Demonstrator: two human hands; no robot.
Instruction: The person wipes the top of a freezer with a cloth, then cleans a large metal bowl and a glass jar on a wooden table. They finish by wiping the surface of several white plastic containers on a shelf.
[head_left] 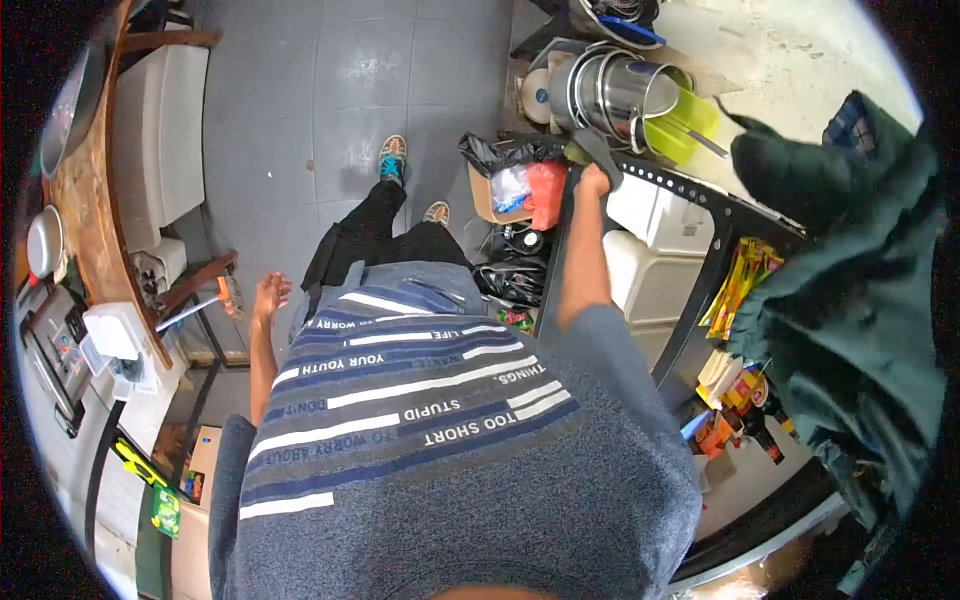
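My right hand (592, 182) is at the corner of a black metal rack (680, 178), fingers closed on a dark grey-green cloth (602, 155). Part of that cloth hangs over the rack's edge, beside stacked steel pots (615, 95). My left hand (272, 292) hangs at my side with its fingers apart and nothing in it.
A box (482, 195) with red and black plastic bags stands by the rack. White bins (640, 275) sit inside the rack. Green fabric (860, 300) hangs at the right. A lime green container (685, 125) lies near the pots. A wooden counter (95, 210) runs along the left.
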